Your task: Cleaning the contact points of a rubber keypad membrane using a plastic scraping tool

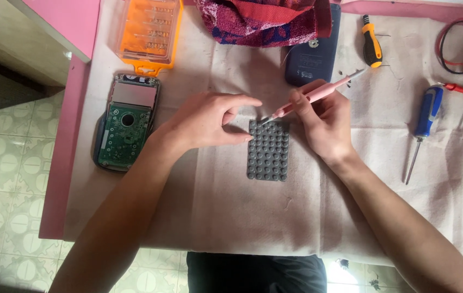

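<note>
Head view: your left hand [209, 122] pinches the upper left corner of the grey keypad [268, 150], lying mid-frame on the bench [242, 217]. Your right hand [323, 122] pinches a pink tool [313, 96], tip at the keypad's top edge. Circuit board [127, 127] lies left.

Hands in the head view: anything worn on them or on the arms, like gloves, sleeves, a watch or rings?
Both are bare. The left hand and right hand carry no gloves, and no rings or watch show. Both forearms are uncovered right to the bottom edge of the picture, so no sleeve is visible. No straps, tape, cables or markings appear on either arm.
</note>
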